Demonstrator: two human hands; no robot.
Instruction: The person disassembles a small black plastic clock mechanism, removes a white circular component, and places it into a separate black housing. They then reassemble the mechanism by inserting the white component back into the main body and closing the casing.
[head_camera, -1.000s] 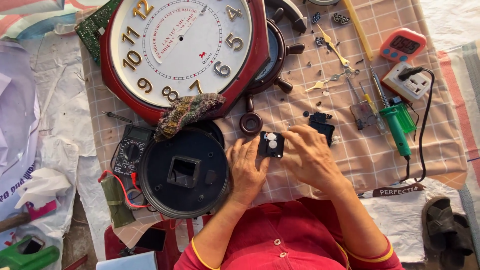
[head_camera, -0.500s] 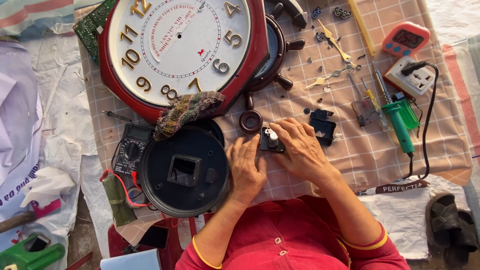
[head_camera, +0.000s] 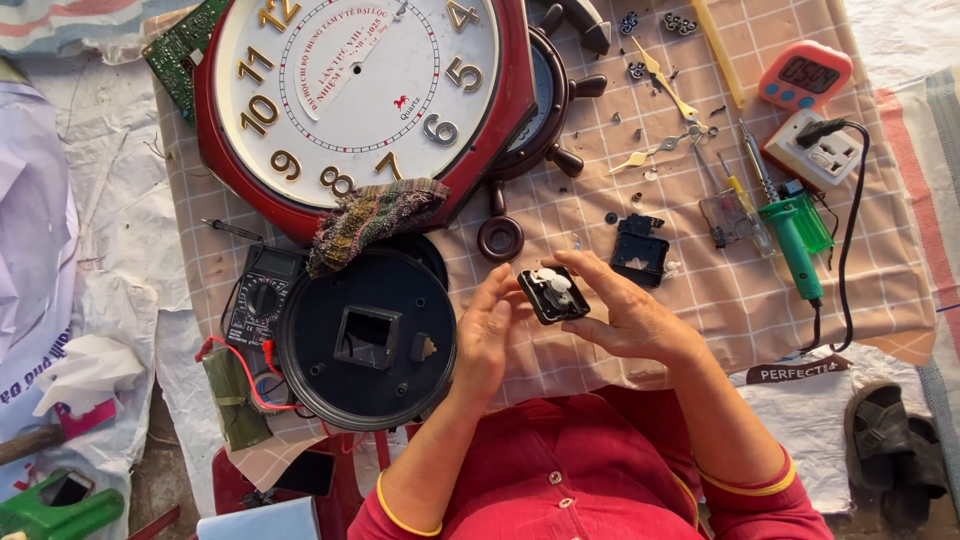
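Far left: green tool (head_camera: 55, 505) at lower left corner, on crumpled white sheeting (head_camera: 90, 250).
Left of centre: black multimeter (head_camera: 258, 300) with red leads, touching round black clock back (head_camera: 365, 340), face down, square opening in middle.
Upper centre: large red-rimmed wall clock (head_camera: 355, 90), gold numerals; knitted rag (head_camera: 375, 215) draped on lower rim.
Left hand (head_camera: 485, 335): fingertips pressed against left edge of clock movement (head_camera: 553, 294).
Clock movement: small black box, white gears exposed, held above checked cloth (head_camera: 700, 290) at centre.
Right hand (head_camera: 625, 310): fingers curled round movement's right side, pinching it.
Right: black movement cover (head_camera: 640, 252), gold clock hands (head_camera: 665, 90), green soldering iron (head_camera: 790, 235), white power socket (head_camera: 825, 150), red digital timer (head_camera: 805, 75).
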